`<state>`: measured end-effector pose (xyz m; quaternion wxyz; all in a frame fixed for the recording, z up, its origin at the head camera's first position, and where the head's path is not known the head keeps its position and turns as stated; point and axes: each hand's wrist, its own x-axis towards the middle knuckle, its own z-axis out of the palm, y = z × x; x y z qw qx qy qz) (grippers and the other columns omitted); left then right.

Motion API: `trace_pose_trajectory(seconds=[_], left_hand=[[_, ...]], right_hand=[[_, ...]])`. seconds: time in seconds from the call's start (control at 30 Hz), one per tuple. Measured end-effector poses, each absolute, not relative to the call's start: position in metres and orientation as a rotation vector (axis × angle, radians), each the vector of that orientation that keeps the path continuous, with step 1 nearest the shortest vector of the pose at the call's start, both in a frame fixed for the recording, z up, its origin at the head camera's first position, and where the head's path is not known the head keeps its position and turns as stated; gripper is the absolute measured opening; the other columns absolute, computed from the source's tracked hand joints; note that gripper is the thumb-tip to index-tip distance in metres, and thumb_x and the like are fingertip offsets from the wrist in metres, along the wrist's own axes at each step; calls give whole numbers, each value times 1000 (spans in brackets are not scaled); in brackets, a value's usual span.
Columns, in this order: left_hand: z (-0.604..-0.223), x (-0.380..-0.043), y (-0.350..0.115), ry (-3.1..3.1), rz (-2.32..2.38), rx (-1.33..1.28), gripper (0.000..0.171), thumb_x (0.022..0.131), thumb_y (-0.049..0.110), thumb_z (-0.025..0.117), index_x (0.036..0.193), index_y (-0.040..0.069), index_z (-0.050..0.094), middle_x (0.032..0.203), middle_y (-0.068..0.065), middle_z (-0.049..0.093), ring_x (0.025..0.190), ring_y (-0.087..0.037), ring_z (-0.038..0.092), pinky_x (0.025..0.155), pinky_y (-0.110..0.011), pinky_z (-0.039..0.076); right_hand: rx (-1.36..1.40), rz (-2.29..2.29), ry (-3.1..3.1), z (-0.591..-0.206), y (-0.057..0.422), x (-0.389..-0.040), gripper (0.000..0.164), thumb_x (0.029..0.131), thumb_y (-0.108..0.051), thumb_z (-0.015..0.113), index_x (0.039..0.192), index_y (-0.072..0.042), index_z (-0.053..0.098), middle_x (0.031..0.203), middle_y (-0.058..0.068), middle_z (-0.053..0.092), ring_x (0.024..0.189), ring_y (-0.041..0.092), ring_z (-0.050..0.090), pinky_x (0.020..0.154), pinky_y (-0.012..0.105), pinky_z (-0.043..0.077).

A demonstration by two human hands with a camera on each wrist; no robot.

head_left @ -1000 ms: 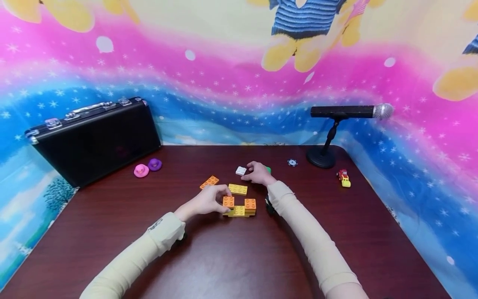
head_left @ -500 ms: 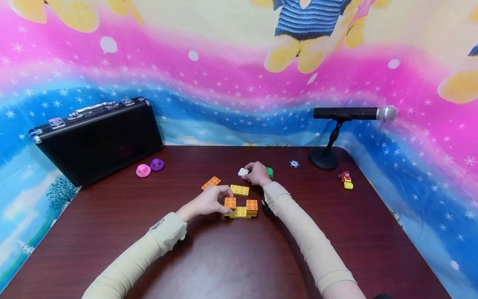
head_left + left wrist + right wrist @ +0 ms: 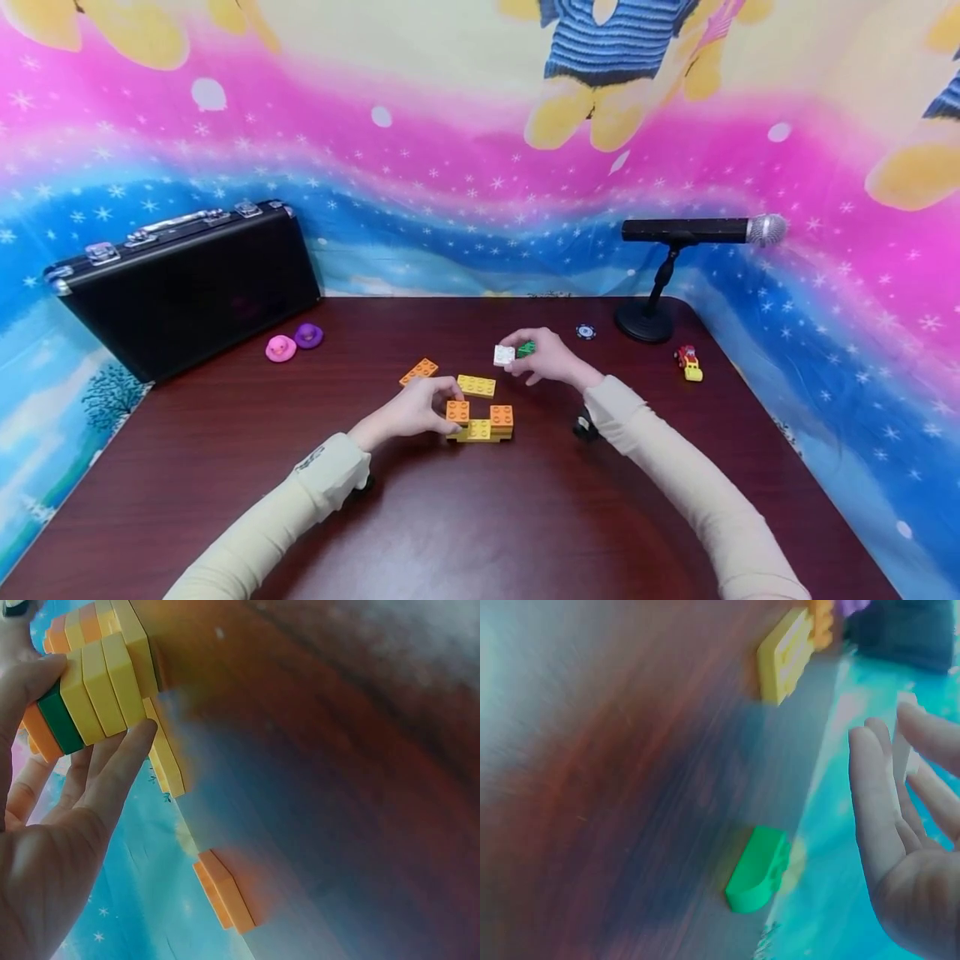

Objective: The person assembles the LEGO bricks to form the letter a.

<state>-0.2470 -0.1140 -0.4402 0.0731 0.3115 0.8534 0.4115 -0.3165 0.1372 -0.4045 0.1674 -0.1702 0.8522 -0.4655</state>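
Left hand [image 3: 411,407] gripping block stack [image 3: 480,430], right hand [image 3: 551,358] pinching white brick [image 3: 504,356].
Stack is sitting nearest on the table [image 3: 480,525], left fingers clamping its left end; yellow brick [image 3: 476,385] is lying just beyond; farther out, right fingertips are holding the white brick, green block [image 3: 527,348] showing behind them.

Long cream left sleeve [image 3: 270,521] and right sleeve [image 3: 693,483] worn, fabric wrinkled. Left cuff [image 3: 345,467] loosely gathered, marked with small dark print [image 3: 310,459]. Black device [image 3: 585,427], partly hidden, apparently strapped beneath right cuff [image 3: 617,402].
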Motion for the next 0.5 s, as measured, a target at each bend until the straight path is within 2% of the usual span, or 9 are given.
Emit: trace_pose_trajectory(seconds=[0.27,0.5], left_hand=[[-439,-245,-114,2567,1224,896,33,69,18,78,93,17,56,82,6,61,68,-10,57,65,-26,47],[-439,-247,-112,2557,1233,869,33,68,17,78,93,15,56,87,3,62,71,-10,57,67,-28,48]], right_hand=[[-667,-1219,2297,-404,146,-267,36,75,-13,73,109,-13,64,94,10,65,75,34,64,55,37,53],[-705,-1258,2256,-407,143,-254,37,75,-10,73,110,-6,63,90,15,66,68,37,62,53,39,52]])
